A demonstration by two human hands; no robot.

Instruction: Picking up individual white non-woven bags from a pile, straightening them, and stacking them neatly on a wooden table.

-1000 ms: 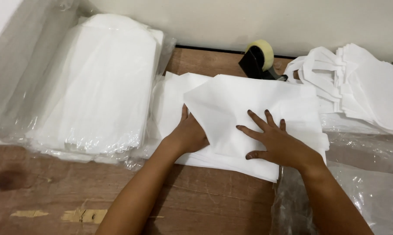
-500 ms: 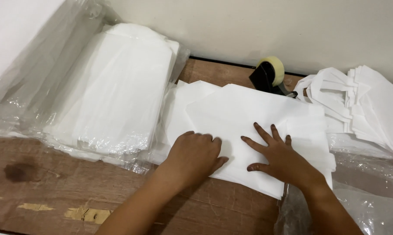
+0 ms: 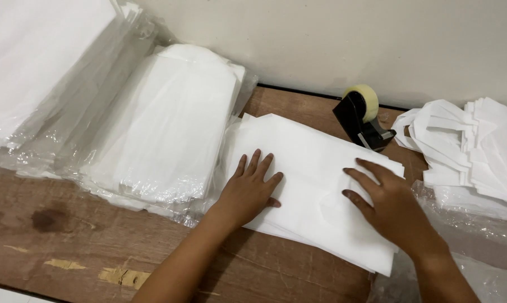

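The person's left hand (image 3: 250, 188) lies flat, palm down and fingers spread, on the near left part of a stack of folded white fabric sheets (image 3: 309, 174); it grips nothing, only pressing on the top sheet. The right hand (image 3: 385, 202) rests the same way, open and flat, on the right side of the same stack, its fingertips reaching toward the stack's right edge. The two hands are apart, with a bare stretch of white fabric between them. The stack lies on a worn wooden table (image 3: 68, 241), tilted a little so that its near right corner points toward the person.

Under the right wrist and to its right lies crumpled clear plastic film (image 3: 478, 252). Just left of the left hand sits a bundle of white sheets wrapped in clear plastic (image 3: 164, 129), touching or nearly touching the stack's left edge. Beyond the right hand's fingers stands a black tape dispenser (image 3: 360, 120) with a roll of clear tape, close to the stack's far corner. Farther right is a loose pile of white fabric bags with handles (image 3: 472, 146). Beyond the wrapped bundle, at the far left, lies another plastic-wrapped white pack (image 3: 35, 62) against the pale wall (image 3: 332, 39).
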